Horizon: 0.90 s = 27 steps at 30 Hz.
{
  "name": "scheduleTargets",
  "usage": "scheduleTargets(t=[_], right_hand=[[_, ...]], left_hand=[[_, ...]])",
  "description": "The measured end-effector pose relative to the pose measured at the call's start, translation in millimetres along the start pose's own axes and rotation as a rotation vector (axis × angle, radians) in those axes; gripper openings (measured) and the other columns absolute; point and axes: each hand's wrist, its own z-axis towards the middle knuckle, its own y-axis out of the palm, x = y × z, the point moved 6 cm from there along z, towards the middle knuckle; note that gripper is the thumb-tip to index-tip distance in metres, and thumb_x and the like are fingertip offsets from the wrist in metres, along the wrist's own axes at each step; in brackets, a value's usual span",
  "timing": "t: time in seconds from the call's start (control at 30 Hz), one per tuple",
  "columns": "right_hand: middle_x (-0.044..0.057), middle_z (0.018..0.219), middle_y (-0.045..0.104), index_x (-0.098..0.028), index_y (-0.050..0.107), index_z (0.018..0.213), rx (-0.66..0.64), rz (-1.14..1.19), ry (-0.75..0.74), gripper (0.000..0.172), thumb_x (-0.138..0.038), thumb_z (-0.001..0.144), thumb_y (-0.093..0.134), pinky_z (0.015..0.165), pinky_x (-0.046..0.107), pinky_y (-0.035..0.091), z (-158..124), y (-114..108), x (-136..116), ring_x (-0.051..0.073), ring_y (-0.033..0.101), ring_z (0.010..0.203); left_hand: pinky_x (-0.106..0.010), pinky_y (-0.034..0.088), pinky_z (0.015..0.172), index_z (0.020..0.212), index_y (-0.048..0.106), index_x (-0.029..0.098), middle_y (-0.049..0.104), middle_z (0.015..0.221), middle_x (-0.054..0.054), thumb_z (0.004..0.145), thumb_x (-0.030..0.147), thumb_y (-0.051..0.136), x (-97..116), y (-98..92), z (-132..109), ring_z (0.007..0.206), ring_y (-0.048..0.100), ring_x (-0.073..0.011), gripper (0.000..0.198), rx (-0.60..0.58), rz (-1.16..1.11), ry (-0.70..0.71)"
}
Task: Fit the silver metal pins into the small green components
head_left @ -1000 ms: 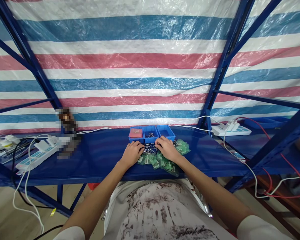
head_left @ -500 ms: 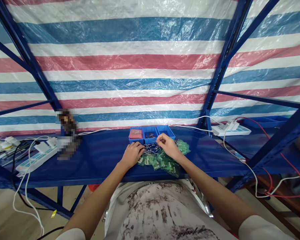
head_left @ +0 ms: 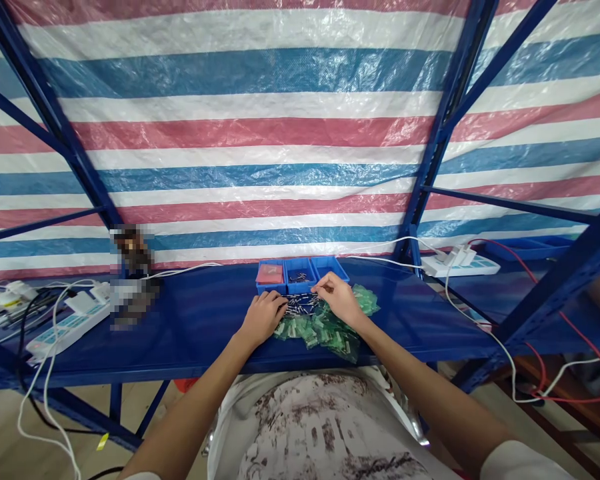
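The pale shirt [head_left: 325,433] (short-sleeved) bears brown blotches [head_left: 270,407].

1. The left forearm [head_left: 200,407] and right forearm [head_left: 425,390] reach forward, converging.
2. The left hand [head_left: 263,317] lies palm down, fingers loosely bent.
3. The right hand [head_left: 338,299] tilts inward, thumb and forefinger close together (whether the tips meet is too small to tell).

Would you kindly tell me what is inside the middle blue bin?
A few small, slim, metallic-looking pieces lie loose in the middle blue bin. Whatever is directly beneath them is covered, so it cannot be seen.
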Motion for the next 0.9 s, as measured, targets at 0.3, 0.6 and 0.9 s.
scheduleTargets(t=[0.3,0.6,0.9], right_hand=[[-0.002,0.073,0.058,-0.025,0.063,0.095,-0.063,-0.190,-0.061,0.014,-0.032,0.098,0.051,0.061,0.031,0.037,-6,2,-19,0.018,0.049,0.060],[0.004,0.091,0.076,-0.025,0.075,0.111,-0.233,-0.091,-0.010,0.031,-0.050,0.099,0.062,0.054,0.029,0.037,-5,6,-9,0.016,0.047,0.057],[0.008,0.101,0.079,-0.027,0.078,0.109,-0.298,-0.062,-0.019,0.036,-0.058,0.100,0.061,0.062,0.033,0.048,-6,8,-15,0.023,0.063,0.071]], left_hand=[[-0.037,0.046,0.091,0.125,0.072,0.024,0.071,0.122,-0.008,0.113,0.034,0.044,0,0.9,0,0.109,0.063,-0.0245,0.032,0.015,0.020,0.010],[-0.037,0.044,0.090,0.125,0.072,0.024,0.072,0.122,-0.008,0.113,0.034,0.046,0,0.5,2,0.109,0.064,-0.0248,0.030,0.012,0.038,0.023],[-0.038,0.044,0.091,0.126,0.071,0.025,0.071,0.123,-0.008,0.112,0.034,0.047,-2,3.2,2,0.109,0.063,-0.0251,0.029,0.017,0.029,0.025]])
